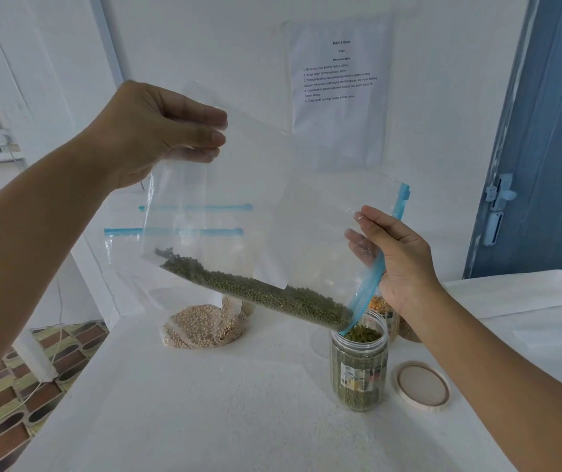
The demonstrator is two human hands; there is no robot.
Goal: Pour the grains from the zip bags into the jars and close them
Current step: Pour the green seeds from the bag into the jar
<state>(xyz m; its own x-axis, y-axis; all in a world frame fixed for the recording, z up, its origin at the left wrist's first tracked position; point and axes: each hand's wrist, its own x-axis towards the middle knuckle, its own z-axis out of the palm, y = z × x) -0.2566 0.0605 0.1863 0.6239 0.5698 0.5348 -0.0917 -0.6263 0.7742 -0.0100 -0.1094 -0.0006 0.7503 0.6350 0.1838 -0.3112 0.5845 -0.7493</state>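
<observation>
Zip bag point(238, 199) with green grains point(255, 294) is up in the air over the table point(204, 403), mid-pour into the open jar point(358, 366). Left hand point(157, 131) pinches the bag's closed bottom corner, held high. Right hand point(399, 267) grips the blue zip edge point(368, 287) low, fingers curled round it, steering the mouth.

Progress, as I read it: jar looks close to full of green grains, a fair strip of them left along the bag's lower edge. Its lid point(422, 385) lies on the table just beside the jar, not on yet. Behind, two more zip bags point(204, 321): one plainly holds pale grains, the other's fill I can't tell. So more pours likely remain. Other jars point(383, 315) behind the right hand hold yellow and brownish grains; can't tell if they're capped.

Orientation: bag's long axis runs diagonally, upper left down to lower right. Mouth points down-right, its lowest corner right at the jar opening. Jar upright.
</observation>
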